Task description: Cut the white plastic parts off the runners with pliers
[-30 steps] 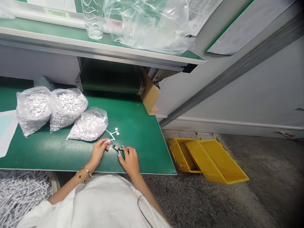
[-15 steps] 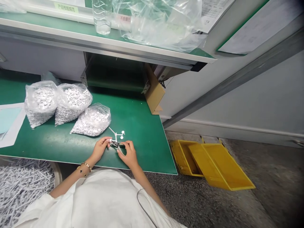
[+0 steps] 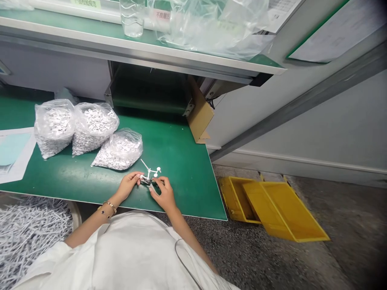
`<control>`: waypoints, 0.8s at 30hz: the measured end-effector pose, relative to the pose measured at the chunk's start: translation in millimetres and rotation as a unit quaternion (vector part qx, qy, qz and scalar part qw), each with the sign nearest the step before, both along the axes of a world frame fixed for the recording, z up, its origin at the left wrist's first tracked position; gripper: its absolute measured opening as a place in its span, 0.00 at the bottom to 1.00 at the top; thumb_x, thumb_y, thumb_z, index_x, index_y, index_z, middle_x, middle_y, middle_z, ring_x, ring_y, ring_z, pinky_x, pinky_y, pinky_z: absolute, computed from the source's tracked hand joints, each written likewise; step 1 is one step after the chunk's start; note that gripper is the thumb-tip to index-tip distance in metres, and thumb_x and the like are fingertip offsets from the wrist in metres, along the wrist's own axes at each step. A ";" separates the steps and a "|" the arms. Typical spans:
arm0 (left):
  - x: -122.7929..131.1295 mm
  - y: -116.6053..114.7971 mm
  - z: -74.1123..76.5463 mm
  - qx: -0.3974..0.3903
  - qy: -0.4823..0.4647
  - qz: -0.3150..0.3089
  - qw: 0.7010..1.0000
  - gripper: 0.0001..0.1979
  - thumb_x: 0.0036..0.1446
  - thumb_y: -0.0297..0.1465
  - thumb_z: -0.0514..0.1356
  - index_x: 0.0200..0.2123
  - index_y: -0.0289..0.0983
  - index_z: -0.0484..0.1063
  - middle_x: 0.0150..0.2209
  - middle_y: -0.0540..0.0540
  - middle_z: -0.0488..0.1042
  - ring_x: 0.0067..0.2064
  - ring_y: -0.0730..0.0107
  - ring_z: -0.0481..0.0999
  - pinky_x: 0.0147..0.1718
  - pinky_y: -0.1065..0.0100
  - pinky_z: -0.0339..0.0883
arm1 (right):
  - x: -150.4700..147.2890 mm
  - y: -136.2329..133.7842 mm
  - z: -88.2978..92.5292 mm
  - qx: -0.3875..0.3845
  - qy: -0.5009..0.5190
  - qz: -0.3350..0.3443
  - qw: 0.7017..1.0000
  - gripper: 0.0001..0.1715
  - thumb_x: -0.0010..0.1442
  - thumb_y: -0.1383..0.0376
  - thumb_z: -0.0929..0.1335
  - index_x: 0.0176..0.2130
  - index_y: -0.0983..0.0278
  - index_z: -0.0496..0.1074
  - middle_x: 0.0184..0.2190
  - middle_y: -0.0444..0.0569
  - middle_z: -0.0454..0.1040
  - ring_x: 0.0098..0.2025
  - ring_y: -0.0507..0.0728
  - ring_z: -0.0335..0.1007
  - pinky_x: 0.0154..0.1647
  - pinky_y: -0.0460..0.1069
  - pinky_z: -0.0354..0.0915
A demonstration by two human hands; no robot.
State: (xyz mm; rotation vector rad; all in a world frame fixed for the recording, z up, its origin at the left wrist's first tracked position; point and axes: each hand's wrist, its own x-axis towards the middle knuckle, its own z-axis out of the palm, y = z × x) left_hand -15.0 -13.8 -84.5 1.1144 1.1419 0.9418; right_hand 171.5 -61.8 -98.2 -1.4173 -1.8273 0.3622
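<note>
The fingers of the left hand (image 3: 128, 187) pinch a white plastic sprue (image 3: 150, 173), with discs left on its arms. The right hand's (image 3: 165, 197) fingers curl around small side cutters (image 3: 146, 181) at the sprue. Three filled plastic bags of white parts (image 3: 92, 129) lie beyond the fingers.

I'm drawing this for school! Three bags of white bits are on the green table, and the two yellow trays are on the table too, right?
Not quite: the head view shows the two yellow trays on the floor, just past the edge of the green table, not on it. The three bags of white bits are on the table, as you said.
</note>
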 end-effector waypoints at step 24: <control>0.2 2.2 6.8 -0.012 0.001 -0.020 1.000 0.20 0.52 0.44 0.59 0.37 0.32 0.76 0.21 0.52 0.68 0.25 0.74 0.66 0.30 0.71 0.62 | -0.6 -8.8 1.3 -0.007 -0.023 -0.007 1.000 0.15 0.60 0.60 0.65 0.46 0.61 0.72 0.37 0.49 0.73 0.39 0.55 0.70 0.43 0.49 0.67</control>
